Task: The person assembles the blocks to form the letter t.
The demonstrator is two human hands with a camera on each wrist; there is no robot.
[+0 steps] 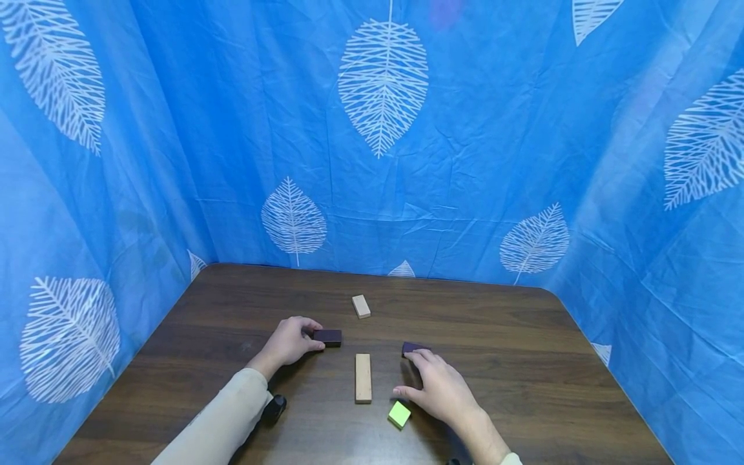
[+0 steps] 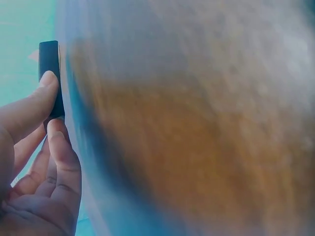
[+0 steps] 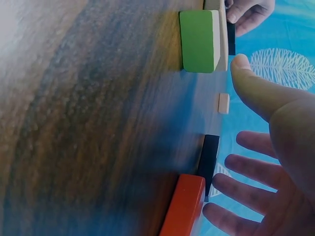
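Note:
My left hand (image 1: 288,342) pinches one end of a dark block (image 1: 330,338) between thumb and fingers, left of centre. The left wrist view shows the thumb across that dark block (image 2: 48,59). My right hand (image 1: 443,389) hovers with spread fingers over a second dark block (image 1: 411,347), holding nothing. In the right wrist view a red block (image 3: 184,204) lies beside that dark block (image 3: 208,156); the hand hides the red one in the head view. Near the right thumb sits a bright green block (image 1: 399,414). Between the hands lies a long pale wooden block (image 1: 363,378).
A small pale wooden block (image 1: 361,307) lies farther back on the brown wooden table (image 1: 494,323). Blue curtains (image 1: 465,161) with white leaf prints hang behind the table and along both sides.

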